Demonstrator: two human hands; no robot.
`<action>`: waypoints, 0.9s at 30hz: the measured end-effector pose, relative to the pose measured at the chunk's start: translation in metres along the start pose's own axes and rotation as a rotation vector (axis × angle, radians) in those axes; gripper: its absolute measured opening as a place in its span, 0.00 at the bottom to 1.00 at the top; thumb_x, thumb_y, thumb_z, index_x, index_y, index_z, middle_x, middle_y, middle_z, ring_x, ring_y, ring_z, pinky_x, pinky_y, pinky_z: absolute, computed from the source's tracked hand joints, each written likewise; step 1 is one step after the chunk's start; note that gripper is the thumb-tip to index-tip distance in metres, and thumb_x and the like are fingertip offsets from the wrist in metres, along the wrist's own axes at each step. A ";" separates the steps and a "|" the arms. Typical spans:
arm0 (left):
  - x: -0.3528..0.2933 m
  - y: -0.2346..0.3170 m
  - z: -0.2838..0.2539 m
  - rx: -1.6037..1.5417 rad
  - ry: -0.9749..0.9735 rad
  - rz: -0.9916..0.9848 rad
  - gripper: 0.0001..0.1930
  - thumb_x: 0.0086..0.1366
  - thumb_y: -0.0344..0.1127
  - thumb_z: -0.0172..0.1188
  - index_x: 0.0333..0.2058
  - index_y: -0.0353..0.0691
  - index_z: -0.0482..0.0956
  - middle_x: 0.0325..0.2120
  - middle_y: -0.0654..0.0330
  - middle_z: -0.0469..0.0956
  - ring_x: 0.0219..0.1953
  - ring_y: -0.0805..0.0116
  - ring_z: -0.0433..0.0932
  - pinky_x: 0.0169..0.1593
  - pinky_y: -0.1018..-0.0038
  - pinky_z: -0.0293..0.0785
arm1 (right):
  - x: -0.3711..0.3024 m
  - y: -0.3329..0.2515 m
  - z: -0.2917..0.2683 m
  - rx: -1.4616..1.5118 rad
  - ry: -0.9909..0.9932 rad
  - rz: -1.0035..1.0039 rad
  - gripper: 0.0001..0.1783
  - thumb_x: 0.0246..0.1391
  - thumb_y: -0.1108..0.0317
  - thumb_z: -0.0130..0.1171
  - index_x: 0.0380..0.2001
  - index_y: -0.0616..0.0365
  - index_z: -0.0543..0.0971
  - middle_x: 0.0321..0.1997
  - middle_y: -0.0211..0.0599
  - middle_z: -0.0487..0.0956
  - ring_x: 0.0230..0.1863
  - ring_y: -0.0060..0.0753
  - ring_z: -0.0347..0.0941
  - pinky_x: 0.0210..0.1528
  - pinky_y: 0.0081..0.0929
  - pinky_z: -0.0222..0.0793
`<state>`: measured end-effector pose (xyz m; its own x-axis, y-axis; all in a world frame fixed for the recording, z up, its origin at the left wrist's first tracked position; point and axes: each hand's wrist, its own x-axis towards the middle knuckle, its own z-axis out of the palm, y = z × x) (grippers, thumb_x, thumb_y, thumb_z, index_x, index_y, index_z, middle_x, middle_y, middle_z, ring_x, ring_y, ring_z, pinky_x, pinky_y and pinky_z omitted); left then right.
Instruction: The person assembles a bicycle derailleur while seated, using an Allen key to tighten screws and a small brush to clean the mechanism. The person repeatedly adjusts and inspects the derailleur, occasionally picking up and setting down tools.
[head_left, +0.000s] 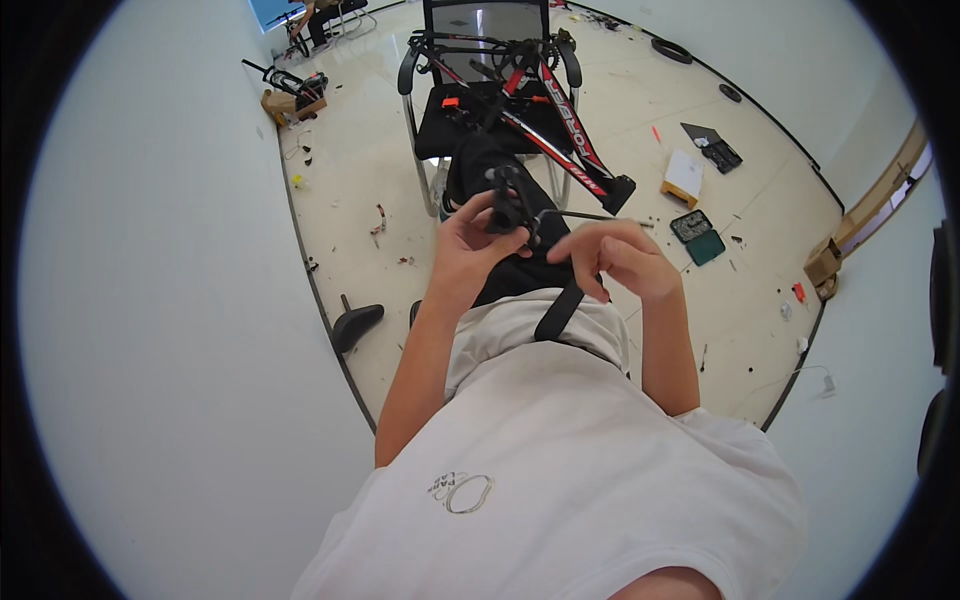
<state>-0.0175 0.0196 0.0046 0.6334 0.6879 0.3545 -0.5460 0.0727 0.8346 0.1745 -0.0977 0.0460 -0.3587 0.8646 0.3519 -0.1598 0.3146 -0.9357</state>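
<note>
My left hand (475, 245) is closed around a small black bicycle part (508, 205) above my lap. The part looks like a derailleur, but my fingers cover much of it. A thin, bent hex key (580, 214) sticks out of the part toward the right. Just below the key is my right hand (620, 258), its fingers loosely bent and apart, with nothing seen in them. Slight blur softens those fingertips, and whether the hand touches the key I cannot tell.
A red and black bicycle frame (570, 120) lies across the black chair (432, 138) ahead. On the floor are a saddle (358, 326), an open green tool case (704, 247), a black case (712, 148), a white and yellow box (683, 178) and a tyre (671, 51).
</note>
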 end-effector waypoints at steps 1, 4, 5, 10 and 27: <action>-0.001 0.001 0.003 0.021 -0.025 -0.031 0.22 0.58 0.21 0.64 0.52 0.34 0.73 0.37 0.57 0.80 0.37 0.70 0.81 0.38 0.73 0.81 | -0.001 -0.003 -0.002 -0.052 0.072 0.008 0.28 0.65 0.53 0.44 0.46 0.74 0.75 0.16 0.35 0.72 0.14 0.24 0.67 0.17 0.19 0.62; -0.005 0.006 0.015 0.056 -0.087 -0.132 0.23 0.57 0.20 0.64 0.52 0.33 0.73 0.36 0.57 0.80 0.36 0.71 0.80 0.39 0.74 0.81 | -0.003 -0.002 -0.006 -0.128 0.133 0.022 0.26 0.65 0.55 0.44 0.46 0.72 0.75 0.15 0.34 0.71 0.13 0.24 0.67 0.16 0.18 0.62; -0.005 0.003 0.014 0.066 -0.132 -0.153 0.23 0.56 0.20 0.64 0.52 0.33 0.73 0.36 0.58 0.80 0.36 0.71 0.80 0.39 0.74 0.81 | -0.003 -0.002 -0.007 -0.147 0.138 0.027 0.25 0.65 0.55 0.45 0.45 0.72 0.75 0.15 0.34 0.72 0.13 0.24 0.68 0.16 0.18 0.62; -0.007 -0.005 0.016 -0.017 -0.283 -0.223 0.21 0.57 0.20 0.64 0.50 0.33 0.74 0.35 0.59 0.80 0.35 0.71 0.80 0.38 0.74 0.79 | -0.006 0.006 -0.018 -0.086 0.120 0.030 0.21 0.64 0.58 0.47 0.41 0.70 0.76 0.14 0.34 0.72 0.12 0.24 0.68 0.15 0.18 0.62; -0.002 0.002 0.005 -0.059 -0.055 -0.016 0.22 0.58 0.24 0.65 0.52 0.35 0.72 0.34 0.57 0.81 0.36 0.64 0.82 0.36 0.73 0.79 | -0.009 -0.010 -0.006 -0.078 -0.011 -0.028 0.20 0.64 0.65 0.44 0.45 0.72 0.77 0.14 0.30 0.71 0.15 0.19 0.67 0.20 0.18 0.62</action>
<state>-0.0172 0.0146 0.0077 0.6710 0.6453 0.3651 -0.5658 0.1275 0.8146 0.1850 -0.1059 0.0527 -0.3650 0.8508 0.3781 -0.0982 0.3687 -0.9244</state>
